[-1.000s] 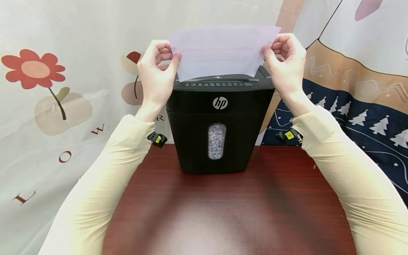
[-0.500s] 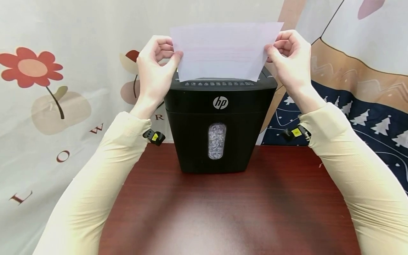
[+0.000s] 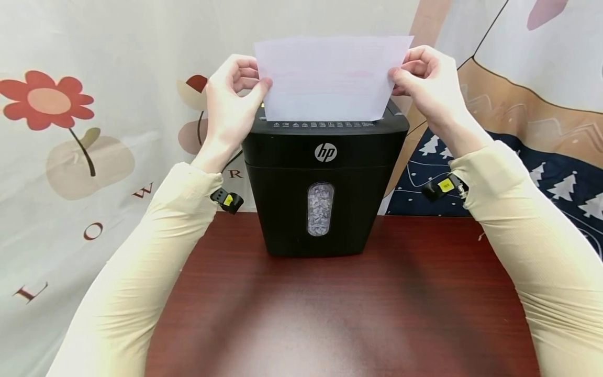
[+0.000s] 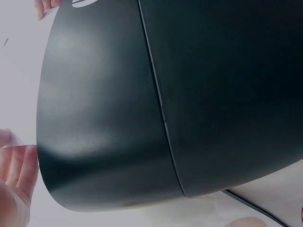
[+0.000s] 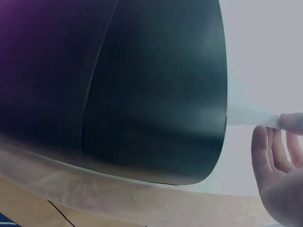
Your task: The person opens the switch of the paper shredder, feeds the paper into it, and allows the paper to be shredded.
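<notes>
A sheet of paper with faint print stands upright across the top of a black HP paper shredder. Its lower edge lies right at the shredder's top, overlapping the feed slot in the head view. My left hand pinches the sheet's left edge between thumb and fingers. On the opposite edge, my right hand pinches it the same way. In the right wrist view the thumb of the right hand presses on the paper's edge. Paper scraps show through the shredder's window.
The shredder stands at the back of a dark red wooden table. A printed curtain hangs close behind it. A black power cord runs out behind the shredder in the left wrist view.
The sheet rose slightly, then came down a little, and its lower edge now looks straighter and covers the slot. My right wrist has swung outward to the right; the left hand shifted only slightly.
</notes>
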